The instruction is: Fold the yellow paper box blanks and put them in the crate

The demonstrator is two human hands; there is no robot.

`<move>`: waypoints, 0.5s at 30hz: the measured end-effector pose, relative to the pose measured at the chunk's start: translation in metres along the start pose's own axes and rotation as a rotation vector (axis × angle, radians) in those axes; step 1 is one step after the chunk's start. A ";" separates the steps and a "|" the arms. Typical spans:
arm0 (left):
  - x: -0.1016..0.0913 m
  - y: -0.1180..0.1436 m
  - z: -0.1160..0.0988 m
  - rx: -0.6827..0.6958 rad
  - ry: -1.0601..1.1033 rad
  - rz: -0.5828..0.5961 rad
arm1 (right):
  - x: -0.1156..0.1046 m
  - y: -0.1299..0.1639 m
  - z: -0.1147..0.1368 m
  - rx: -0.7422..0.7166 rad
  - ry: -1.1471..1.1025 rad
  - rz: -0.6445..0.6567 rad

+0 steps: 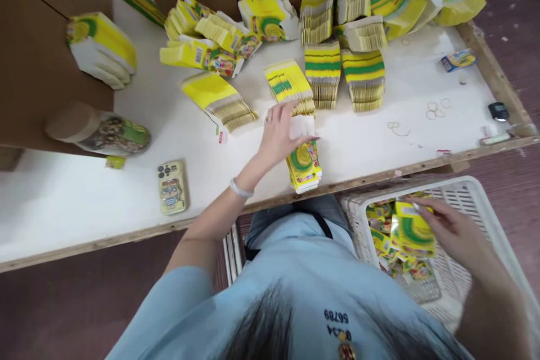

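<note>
Left hand (280, 135) rests flat on the carton stack (304, 163), long axis pointing away; right hand (447, 230) pinches an upright carton (413, 228).

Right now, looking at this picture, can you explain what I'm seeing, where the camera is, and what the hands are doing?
There is no machine here: a person works with bare hands, and the single camera sits on their head, looking down. The left hand rests on a small stack of flat yellow-and-green printed cartons at the edge of the white wooden-edged table. The right hand holds one folded yellow-and-green carton over a white plastic basket of similar cartons. More carton stacks, a yellow-cased phone and loose rubber bands lie on the table.
</note>
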State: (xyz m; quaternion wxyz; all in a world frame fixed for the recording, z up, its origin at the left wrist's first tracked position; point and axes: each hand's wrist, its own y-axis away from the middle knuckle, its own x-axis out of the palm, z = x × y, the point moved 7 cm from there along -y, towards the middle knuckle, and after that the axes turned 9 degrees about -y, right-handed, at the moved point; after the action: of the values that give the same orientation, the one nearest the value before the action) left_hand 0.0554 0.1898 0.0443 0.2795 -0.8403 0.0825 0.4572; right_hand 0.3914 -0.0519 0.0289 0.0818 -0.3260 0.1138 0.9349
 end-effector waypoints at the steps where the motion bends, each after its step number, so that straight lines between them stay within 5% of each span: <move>1: 0.009 -0.015 0.017 -0.046 0.007 0.068 | -0.017 0.000 -0.010 -0.026 0.176 -0.034; 3: 0.025 -0.034 0.036 -0.056 0.040 0.194 | -0.032 -0.003 -0.012 -0.101 0.425 -0.110; 5: 0.027 -0.042 0.038 0.020 0.067 0.205 | -0.023 -0.013 0.011 -0.206 0.459 -0.196; 10: -0.019 -0.034 0.001 0.206 0.124 -0.025 | 0.058 -0.064 0.117 -0.499 0.079 -0.354; 15: -0.065 -0.013 -0.034 0.067 0.296 -0.089 | 0.131 -0.105 0.187 -0.636 -0.182 -0.325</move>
State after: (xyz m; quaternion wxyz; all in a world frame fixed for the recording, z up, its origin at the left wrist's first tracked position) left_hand 0.0486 0.1741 0.1166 0.3120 -0.8915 0.1008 0.3127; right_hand 0.2033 0.1085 0.0720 0.1337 -0.2643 -0.2438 0.9235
